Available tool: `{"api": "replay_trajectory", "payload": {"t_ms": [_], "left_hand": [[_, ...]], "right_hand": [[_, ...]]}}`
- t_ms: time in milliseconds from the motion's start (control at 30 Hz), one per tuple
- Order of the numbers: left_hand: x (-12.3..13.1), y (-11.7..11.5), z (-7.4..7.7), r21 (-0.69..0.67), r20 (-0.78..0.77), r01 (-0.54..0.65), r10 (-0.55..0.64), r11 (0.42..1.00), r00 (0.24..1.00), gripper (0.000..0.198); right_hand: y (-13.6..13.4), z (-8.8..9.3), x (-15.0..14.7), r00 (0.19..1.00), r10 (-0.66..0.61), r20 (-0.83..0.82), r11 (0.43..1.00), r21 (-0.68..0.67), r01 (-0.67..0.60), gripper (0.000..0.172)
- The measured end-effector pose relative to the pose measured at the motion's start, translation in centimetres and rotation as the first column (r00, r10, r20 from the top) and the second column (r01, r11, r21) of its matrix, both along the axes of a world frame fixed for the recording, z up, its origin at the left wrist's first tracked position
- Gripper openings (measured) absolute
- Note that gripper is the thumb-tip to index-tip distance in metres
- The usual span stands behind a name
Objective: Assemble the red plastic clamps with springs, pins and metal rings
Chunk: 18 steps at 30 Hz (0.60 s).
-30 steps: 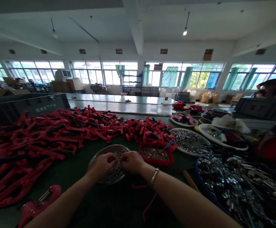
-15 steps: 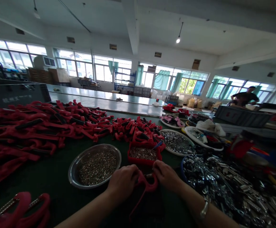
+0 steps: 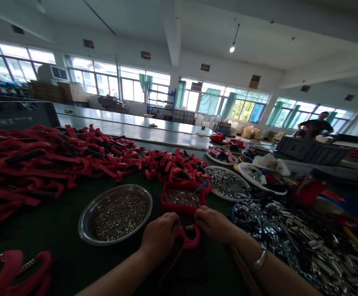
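A red plastic handle piece with a curved hook end lies low in front of me, and a small coil spring sits across its opening. My left hand is closed on the left side of the piece. On the other side, the fingers of my right hand are pinched at the hook's upper end, beside the spring; the fingertips partly hide what they grip. Just beyond my hands stands a red tray of small metal pins. A steel bowl of tiny metal parts is left of my left hand.
A big heap of red handles covers the left and middle. Finished-looking pieces with springs lie at lower left. Plates of metal parts and a pile of springs and metal fittings fill the right. A person stands far right.
The view has shifted slightly, so the bowl, tray and heap appear further left. Both hands stay at the red handle piece, with little change in their hold.
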<state>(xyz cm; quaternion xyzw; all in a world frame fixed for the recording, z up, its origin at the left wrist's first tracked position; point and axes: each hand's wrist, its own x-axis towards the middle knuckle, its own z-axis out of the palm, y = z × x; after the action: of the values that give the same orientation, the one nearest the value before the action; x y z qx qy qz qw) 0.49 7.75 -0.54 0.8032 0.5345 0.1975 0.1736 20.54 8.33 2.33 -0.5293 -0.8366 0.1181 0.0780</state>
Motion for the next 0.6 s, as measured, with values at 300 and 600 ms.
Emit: {"api": "replay_trajectory", "payload": {"t_ms": [300, 600], "left_hand": [[0.2, 0.0, 0.0, 0.032, -0.042, 0.008, -0.007, 0.999, 0.999, 0.019], [0.2, 0.1, -0.2, 0.058, -0.042, 0.009, -0.006, 0.998, 0.999, 0.018]], "right_hand": [[0.9, 1.2, -0.3, 0.986, 0.090, 0.138, 0.993, -0.088, -0.078, 0.013], [1.5, 2.3, -1.0, 0.952, 0.127, 0.278, 0.984, -0.160, -0.085, 0.017]]}}
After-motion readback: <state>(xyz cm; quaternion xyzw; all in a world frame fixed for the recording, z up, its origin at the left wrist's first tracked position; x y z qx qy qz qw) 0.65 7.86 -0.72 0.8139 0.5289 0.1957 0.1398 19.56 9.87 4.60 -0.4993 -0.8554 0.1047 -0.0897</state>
